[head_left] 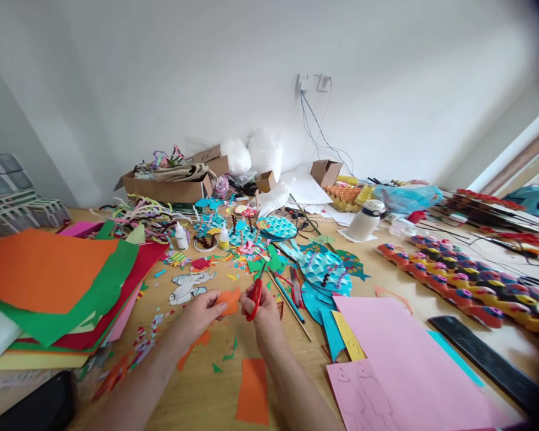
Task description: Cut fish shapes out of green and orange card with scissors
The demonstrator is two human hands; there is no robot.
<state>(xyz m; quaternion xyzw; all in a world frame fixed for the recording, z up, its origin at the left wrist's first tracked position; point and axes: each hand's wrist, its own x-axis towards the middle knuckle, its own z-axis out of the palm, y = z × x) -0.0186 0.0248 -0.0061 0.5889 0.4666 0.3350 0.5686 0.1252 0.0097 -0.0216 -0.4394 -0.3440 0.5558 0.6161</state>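
Near the middle of the table, my left hand (205, 311) pinches a small piece of orange paper (229, 301) between thumb and fingers. Just right of it, my right hand (263, 314) is closed around the red handles of the scissors (254, 298). The scissor blades point up and away from me, apart from the orange piece. An orange paper rectangle (252, 392) lies on the table between my forearms, with green and orange scraps near it.
Stacked coloured paper (49, 269) and a black phone (36, 407) lie left. Pink paper (381, 341), a black bar (480, 353) and painted egg-carton strips (444, 281) are right. Glue bottles (181, 237), blue paper crafts (323, 269) and a cardboard box (166, 188) stand or lie beyond my hands.
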